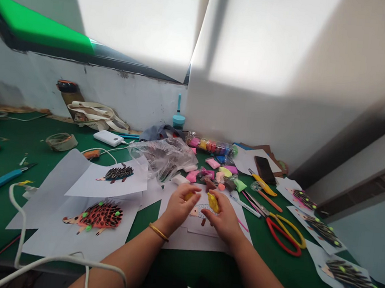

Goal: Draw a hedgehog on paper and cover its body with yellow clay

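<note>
At the lower left of the frame I see a red hedgehog picture (pixel 104 218); low in the centre, the left hand (pixel 180 203) curls its fingers partly closed around a small yellow lump (pixel 189 196). A hedgehog drawing (pixel 197 211) lies below, between the hands, then the right hand (pixel 225 217) pinches a yellow packet (pixel 213 203) between thumb and fingers, with scissors (pixel 272 216) toward the lower right.

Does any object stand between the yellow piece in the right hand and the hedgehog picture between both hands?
Nothing visible stands between the yellow piece and the hedgehog picture; the right hand only hides part of it. The colourful packets lie farther back.
</note>
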Demonstrator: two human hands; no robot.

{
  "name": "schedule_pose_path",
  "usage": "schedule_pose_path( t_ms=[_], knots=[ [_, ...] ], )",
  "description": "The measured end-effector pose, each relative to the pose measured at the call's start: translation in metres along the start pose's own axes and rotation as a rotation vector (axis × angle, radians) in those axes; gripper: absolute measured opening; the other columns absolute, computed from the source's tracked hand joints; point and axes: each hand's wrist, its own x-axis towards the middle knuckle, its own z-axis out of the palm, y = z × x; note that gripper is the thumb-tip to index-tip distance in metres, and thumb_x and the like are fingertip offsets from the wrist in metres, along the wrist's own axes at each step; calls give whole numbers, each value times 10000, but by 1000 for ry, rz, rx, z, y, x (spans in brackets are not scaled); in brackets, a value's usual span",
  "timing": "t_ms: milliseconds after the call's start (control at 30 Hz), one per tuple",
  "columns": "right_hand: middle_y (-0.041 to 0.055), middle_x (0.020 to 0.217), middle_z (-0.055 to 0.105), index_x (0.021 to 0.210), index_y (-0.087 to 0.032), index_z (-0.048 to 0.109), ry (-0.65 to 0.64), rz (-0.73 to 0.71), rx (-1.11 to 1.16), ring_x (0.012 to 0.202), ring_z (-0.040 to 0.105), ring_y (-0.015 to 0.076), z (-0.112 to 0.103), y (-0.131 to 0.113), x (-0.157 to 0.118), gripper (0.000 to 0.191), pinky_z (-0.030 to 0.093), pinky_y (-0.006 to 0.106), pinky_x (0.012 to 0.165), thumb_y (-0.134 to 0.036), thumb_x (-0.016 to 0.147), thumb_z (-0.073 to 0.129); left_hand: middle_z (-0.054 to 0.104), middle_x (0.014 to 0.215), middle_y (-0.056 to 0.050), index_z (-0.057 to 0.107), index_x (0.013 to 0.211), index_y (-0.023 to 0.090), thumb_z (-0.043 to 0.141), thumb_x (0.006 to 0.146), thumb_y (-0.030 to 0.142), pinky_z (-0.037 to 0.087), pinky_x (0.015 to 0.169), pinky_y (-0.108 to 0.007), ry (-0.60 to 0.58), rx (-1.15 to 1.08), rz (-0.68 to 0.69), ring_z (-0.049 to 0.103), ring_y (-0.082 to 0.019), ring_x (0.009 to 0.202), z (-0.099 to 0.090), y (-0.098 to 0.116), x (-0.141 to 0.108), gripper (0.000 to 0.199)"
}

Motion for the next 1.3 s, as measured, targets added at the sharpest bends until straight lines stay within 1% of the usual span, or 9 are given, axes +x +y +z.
schedule_pose_path(
  t_ms=[100, 233, 367, 467, 600, 800, 933, 1100, 1300],
  knots=[
    [128, 1340, 538, 1385, -225, 421, -50, -44, -70, 1238, 510, 295, 4, 3, -2, 568, 427, 497, 1042, -308, 854, 605, 598, 912, -35, 702, 1010, 226, 761, 745, 337, 497, 747, -294, -86, 146, 45, 588, -182, 827, 7, 3, -7, 294],
    [121, 1198, 619, 1401, -218, 401, -54, -36, -109, 1080, 605, 278, 8, 5, -6, 571, 501, 478, 943, -335, 873, 586, 618, 911, -27, 679, 1031, 238, 786, 714, 299, 477, 769, -308, -88, 254, 66, 585, -198, 849, 9, 0, -11, 340],
    [109, 1159, 637, 1284, -222, 493, -9, -50, -89, 1049, 621, 276, 7, 4, -7, 474, 517, 457, 921, -356, 851, 631, 635, 889, -33, 673, 910, 206, 661, 833, 302, 475, 770, -307, -37, 185, 28, 598, -189, 833, 8, -4, -8, 124],
    [103, 1179, 624, 1241, -232, 528, -10, -111, -61, 1097, 595, 274, 2, 1, -5, 414, 504, 449, 952, -360, 862, 633, 633, 852, -31, 667, 842, 198, 646, 845, 315, 472, 768, -305, -29, 126, 37, 592, -188, 818, 7, -4, -5, 119],
    [100, 1246, 583, 1307, -258, 513, -26, -182, -50, 1173, 552, 260, -3, -3, -3, 378, 472, 448, 1006, -325, 935, 526, 625, 826, -33, 675, 819, 207, 640, 854, 317, 456, 793, -316, -60, 156, 110, 572, -198, 836, 5, 0, -5, 121],
    [109, 1248, 582, 1329, -242, 456, -26, -145, -35, 1157, 567, 267, 0, -4, -6, 423, 483, 450, 990, -335, 924, 535, 631, 872, -42, 682, 861, 213, 641, 842, 316, 472, 792, -306, -68, 138, 82, 585, -202, 860, 7, 0, -8, 113],
    [92, 1156, 612, 1191, -235, 488, -7, -74, 10, 1018, 620, 243, 2, -5, -9, 338, 526, 412, 895, -358, 894, 589, 648, 832, -25, 664, 863, 194, 666, 810, 333, 480, 691, -266, -57, 56, -69, 603, -172, 759, 8, -5, -6, 149],
    [83, 1174, 580, 1003, -254, 528, 6, -224, 54, 1094, 574, 227, 3, -6, -7, 82, 500, 427, 935, -258, 923, 545, 658, 792, -17, 664, 812, 177, 716, 756, 395, 478, 646, -257, -47, -32, -185, 608, -167, 716, 7, -8, -2, 231],
    [83, 1198, 563, 881, -253, 606, 74, -253, -153, 1164, 511, 278, 3, -10, -4, 55, 436, 520, 994, -207, 874, 577, 686, 820, -30, 695, 807, 184, 729, 755, 377, 499, 702, -275, -61, -16, -139, 632, -186, 763, 8, -9, -4, 203]
  ],
)
